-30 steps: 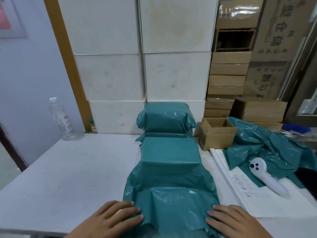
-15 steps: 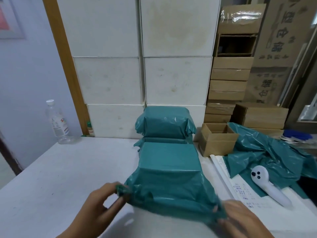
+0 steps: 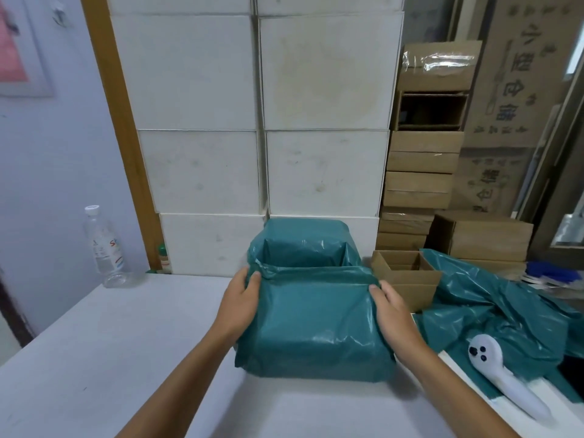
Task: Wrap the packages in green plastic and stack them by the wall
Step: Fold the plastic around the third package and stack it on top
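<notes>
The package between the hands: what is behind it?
A second package, green-wrapped, against the white boxes. The front package covers its lower part; plastic hides its contents.

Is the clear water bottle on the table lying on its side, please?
No, the water bottle stands upright on the table, with its white cap on top.

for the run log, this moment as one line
phase: wrapping | left hand: holds green plastic at far-left corner | right hand: holds it at far-right corner | wrapped package: behind, by white boxes
</notes>
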`<control>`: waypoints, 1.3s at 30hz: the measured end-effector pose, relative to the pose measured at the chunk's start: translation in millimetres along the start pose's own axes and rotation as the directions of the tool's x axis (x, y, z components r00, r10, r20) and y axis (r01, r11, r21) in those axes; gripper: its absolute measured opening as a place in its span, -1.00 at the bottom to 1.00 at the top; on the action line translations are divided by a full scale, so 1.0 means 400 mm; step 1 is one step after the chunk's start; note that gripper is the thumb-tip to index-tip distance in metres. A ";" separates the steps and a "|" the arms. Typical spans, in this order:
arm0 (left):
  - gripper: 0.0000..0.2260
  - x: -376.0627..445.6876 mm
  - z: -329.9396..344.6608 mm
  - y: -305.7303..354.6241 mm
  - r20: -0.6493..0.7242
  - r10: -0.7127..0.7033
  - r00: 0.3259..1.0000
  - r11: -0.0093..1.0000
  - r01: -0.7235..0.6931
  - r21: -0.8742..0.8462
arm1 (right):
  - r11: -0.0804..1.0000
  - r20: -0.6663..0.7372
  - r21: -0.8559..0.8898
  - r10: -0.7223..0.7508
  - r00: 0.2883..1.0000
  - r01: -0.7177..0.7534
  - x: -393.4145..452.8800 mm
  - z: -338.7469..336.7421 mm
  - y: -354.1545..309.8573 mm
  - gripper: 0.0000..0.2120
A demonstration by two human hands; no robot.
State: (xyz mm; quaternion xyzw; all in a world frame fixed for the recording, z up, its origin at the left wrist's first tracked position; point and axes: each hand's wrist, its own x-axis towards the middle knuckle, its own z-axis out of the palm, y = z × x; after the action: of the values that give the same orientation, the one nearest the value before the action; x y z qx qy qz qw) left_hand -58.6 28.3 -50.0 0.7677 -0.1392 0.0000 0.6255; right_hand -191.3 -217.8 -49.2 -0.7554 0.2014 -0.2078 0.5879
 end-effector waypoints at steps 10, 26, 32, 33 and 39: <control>-0.83 -0.013 0.012 -0.042 -0.036 -0.008 0.999 0.996 0.011 0.083 | 0.994 -0.099 -0.108 -0.039 0.994 0.028 0.029 0.038 0.057 -0.69; -0.93 -0.048 -0.013 -0.031 -0.075 -0.029 0.997 0.973 0.045 0.228 | 0.963 -0.152 -0.269 -0.057 0.987 0.014 -0.009 0.054 0.052 -0.80; -0.78 -0.047 -0.010 -0.019 -0.048 0.021 0.999 0.948 -0.004 0.317 | 0.970 -0.183 -0.233 0.033 0.982 -0.076 0.014 0.059 0.045 -0.88; -0.74 -0.050 -0.007 -0.016 -0.063 0.073 0.995 0.934 -0.046 0.355 | 0.967 -0.191 -0.242 0.034 0.981 -0.081 0.016 0.063 0.044 -0.92; -0.61 -0.037 -0.001 -0.005 0.147 0.649 0.747 0.421 -0.513 0.748 | 0.971 -0.249 -0.223 0.031 0.968 -0.088 0.009 0.072 0.031 -0.84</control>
State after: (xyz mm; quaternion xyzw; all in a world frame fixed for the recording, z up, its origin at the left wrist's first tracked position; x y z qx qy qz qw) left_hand -72.4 32.3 -54.3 0.8534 -0.3311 0.3370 0.2200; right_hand -173.2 -199.4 -67.2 -0.7812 0.3175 -0.2563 0.4725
